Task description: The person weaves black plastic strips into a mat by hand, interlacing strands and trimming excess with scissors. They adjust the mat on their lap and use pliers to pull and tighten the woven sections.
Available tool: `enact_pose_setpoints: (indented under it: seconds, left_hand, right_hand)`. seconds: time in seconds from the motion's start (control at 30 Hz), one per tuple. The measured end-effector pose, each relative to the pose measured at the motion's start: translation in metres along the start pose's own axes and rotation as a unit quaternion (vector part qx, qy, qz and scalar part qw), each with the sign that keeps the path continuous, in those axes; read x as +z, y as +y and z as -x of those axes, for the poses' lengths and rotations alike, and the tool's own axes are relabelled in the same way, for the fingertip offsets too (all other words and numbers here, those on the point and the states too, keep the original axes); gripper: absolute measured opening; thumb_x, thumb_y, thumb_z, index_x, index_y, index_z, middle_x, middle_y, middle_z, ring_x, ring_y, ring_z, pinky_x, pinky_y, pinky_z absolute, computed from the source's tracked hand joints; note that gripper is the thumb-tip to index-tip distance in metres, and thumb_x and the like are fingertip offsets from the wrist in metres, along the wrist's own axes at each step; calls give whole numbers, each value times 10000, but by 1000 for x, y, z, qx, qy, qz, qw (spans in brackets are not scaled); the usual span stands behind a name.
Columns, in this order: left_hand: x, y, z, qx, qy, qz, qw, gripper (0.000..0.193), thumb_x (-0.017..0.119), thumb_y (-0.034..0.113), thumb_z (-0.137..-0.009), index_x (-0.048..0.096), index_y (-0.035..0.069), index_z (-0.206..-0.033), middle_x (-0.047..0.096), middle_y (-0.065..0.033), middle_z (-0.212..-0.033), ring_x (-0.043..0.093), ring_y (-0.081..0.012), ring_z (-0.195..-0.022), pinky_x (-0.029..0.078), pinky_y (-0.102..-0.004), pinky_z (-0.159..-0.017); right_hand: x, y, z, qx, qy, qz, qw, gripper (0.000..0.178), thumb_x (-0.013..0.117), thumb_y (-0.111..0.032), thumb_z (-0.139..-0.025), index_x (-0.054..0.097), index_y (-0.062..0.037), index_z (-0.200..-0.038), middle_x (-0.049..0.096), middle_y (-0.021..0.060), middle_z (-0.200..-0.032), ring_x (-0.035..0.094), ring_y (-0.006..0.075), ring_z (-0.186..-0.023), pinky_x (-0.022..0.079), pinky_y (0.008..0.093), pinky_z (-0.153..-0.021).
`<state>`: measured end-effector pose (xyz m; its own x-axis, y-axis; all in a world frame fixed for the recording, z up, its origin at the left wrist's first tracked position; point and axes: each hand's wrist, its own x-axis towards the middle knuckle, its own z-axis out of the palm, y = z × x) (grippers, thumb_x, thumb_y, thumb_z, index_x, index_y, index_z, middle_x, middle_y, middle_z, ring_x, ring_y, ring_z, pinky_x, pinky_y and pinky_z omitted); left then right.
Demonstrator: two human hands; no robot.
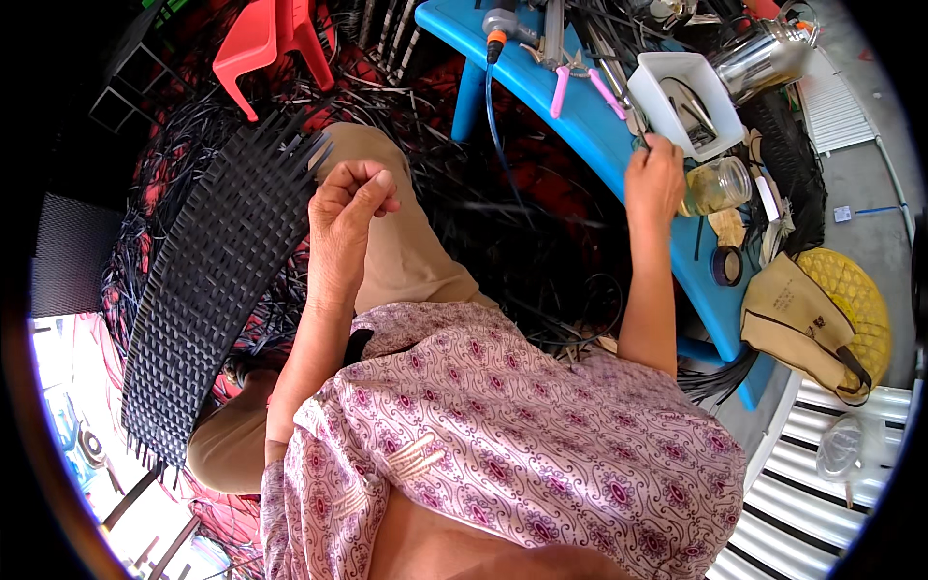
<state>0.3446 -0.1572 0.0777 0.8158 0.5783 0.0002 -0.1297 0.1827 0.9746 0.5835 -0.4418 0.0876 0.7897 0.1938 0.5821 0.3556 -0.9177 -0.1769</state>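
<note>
My left hand is raised over my left leg, with its thumb pressed against curled fingers. Whether a small thing sits in that pinch I cannot make out. Beside it, a black woven strip panel with loose strand ends leans along my leg. My right hand is at the blue table, its fingers closed around the end of a slim metal tool whose kind is unclear. Close to that hand are a white plastic box with metal tools inside and a glass jar of yellowish liquid lying on its side.
Pink-handled cutters and a power tool with a blue cord lie on the table. A metal jug is beyond the box. A red plastic chair stands far left. Black strips cover the floor. A tan bag rests against a yellow basket.
</note>
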Motion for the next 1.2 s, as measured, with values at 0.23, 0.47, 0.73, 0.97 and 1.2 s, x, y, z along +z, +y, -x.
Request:
enact_pose_setpoints:
  seconds: [0.23, 0.47, 0.73, 0.97, 1.2]
  left_hand:
    - [1, -2, 5, -11, -10, 4, 1000, 152, 666, 196, -986, 656, 46, -1006, 650, 3, -878, 601, -85, -777, 465, -248, -764]
    - [-8, 2, 6, -2, 6, 10, 1000, 138, 669, 171, -981, 655, 37, -1011, 651, -6, -881, 610, -94, -775, 483, -251, -757]
    - [-11, 1, 6, -3, 6, 17, 1000, 127, 659, 161, -981, 653, 35, -1000, 649, -6, -886, 616, -98, -770, 486, -254, -761]
    - [-11, 1, 7, -14, 13, 9, 1000, 124, 653, 139, -971, 649, 15, -977, 636, 1, -854, 599, -83, -756, 489, -243, -744]
    - [-17, 0, 8, -18, 6, 18, 1000, 134, 652, 175, -984, 656, 42, -1002, 649, -5, -886, 611, -97, -780, 485, -253, -765]
  right_hand:
    - [14, 55, -24, 2, -46, -13, 999, 208, 621, -209, -936, 738, -43, -982, 699, 181, -1008, 668, 407, -902, 525, 517, -785]
    - [74, 52, -72, -65, -110, 130, 983, 155, 636, -139, -907, 729, -31, -967, 695, 214, -995, 692, 411, -917, 544, 519, -785]
    - [77, 53, -78, -40, -134, 161, 977, 165, 635, -157, -917, 705, -11, -951, 697, 224, -995, 700, 420, -931, 557, 517, -803]
    - [69, 41, -70, -11, -177, 179, 968, 217, 651, -182, -922, 759, -17, -1012, 676, 214, -1110, 696, 406, -980, 559, 493, -846]
    - [64, 38, -81, -30, -244, 237, 940, 236, 577, -160, -953, 769, -39, -1016, 654, 201, -1191, 697, 383, -1019, 560, 470, -886]
